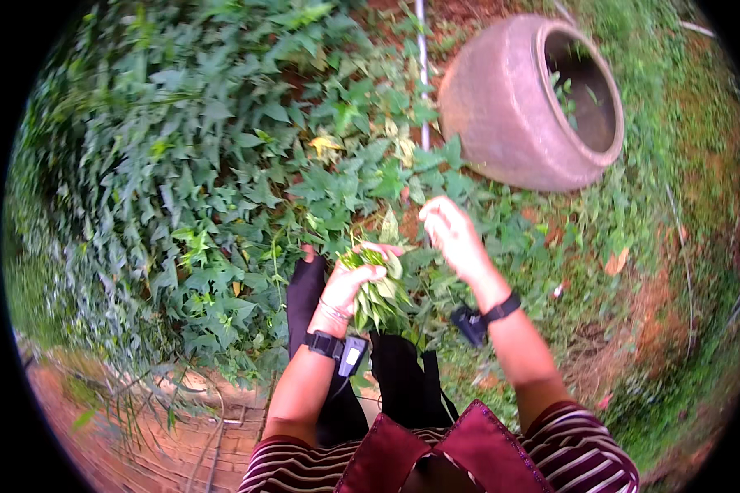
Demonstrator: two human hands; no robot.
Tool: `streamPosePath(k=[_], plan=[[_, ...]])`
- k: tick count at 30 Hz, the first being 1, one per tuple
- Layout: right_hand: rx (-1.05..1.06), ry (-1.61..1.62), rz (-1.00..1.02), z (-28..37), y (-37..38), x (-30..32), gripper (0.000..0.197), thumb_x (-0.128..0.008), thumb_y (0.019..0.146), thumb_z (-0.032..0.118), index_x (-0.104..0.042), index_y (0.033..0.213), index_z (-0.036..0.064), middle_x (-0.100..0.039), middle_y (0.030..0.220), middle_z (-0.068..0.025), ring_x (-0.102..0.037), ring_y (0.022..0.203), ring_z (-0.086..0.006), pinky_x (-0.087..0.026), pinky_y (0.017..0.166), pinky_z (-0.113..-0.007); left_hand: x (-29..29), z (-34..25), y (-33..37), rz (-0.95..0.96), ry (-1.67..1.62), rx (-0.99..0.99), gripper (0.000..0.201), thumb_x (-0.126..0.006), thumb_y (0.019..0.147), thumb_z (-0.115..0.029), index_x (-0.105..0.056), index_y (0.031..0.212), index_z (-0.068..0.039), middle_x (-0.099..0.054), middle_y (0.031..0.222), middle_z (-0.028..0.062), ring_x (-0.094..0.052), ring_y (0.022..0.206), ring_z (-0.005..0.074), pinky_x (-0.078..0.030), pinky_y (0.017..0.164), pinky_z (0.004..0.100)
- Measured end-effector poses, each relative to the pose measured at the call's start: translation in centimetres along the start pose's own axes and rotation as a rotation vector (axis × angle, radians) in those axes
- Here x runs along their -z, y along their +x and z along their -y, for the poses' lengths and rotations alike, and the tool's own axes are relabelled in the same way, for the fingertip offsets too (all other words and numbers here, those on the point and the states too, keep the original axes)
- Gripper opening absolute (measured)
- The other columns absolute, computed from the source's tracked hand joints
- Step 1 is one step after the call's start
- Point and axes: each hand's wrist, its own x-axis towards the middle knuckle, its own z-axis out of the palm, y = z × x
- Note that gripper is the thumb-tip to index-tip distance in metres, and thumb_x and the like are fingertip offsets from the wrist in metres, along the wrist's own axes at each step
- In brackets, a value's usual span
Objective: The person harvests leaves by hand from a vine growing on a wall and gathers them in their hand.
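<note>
My left hand (355,278) is closed around a bunch of leafy green shoots (376,302), their leaves hanging below the fingers and pale cut stems showing at the top. To its right, my right hand (454,237) hovers over the vines with its fingers loosely bent and apart. Nothing shows in it, though glare and blur soften its fingertips. Low creeping vines (222,193) with pointed green leaves spread in front of both hands and far out to the left.
A big brown clay jar (501,103) lies tilted at the far right, its mouth facing right. A pale pipe (423,74) runs through the vines beside it. Brick paving (156,444) borders the bed at the near left. Grass and bare reddish soil (649,316) stretch along the right.
</note>
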Motion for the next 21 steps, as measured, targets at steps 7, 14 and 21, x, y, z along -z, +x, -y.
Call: streamPosePath(k=[7,14,21], plan=[[0.398,-0.347,-0.077,10.7,-5.4,-6.5,0.026,-0.047,0.101,0.025,-0.061,0.093,0.005,-0.058,0.129,-0.0114,-0.041,0.127,-0.0316,-0.03,0.109,-0.042,-8.1,-4.5,-4.6,-0.051,-0.091,-0.098,0.028,-0.066,0.08,0.006,-0.063,0.106,-0.004,-0.064,0.11,0.0024,-0.063,0.088,0.0105,-0.055,0.079,0.0276],[0.249,-0.504,0.061,15.6,-3.9,-9.0,0.057,-0.037,0.101,0.052,-0.05,0.137,0.0094,-0.041,0.149,-0.0118,-0.023,0.143,-0.0361,-0.013,0.116,-0.05,-11.5,-9.7,-7.4,-0.133,-0.211,-0.206,0.026,-0.063,0.085,0.002,-0.061,0.111,-0.004,-0.065,0.098,0.0008,-0.064,0.085,0.0103,-0.056,0.075,0.0267],[0.267,-0.382,0.169,18.3,2.8,-16.0,0.074,-0.024,0.101,0.059,-0.028,0.152,0.0051,-0.03,0.154,-0.0169,-0.024,0.142,-0.0318,-0.017,0.117,-0.042,-8.4,-18.0,-7.5,-0.16,-0.131,-0.313,0.042,-0.059,0.086,-0.002,-0.056,0.128,0.0,-0.065,0.115,0.0063,-0.065,0.099,0.0156,-0.055,0.088,0.0302]])
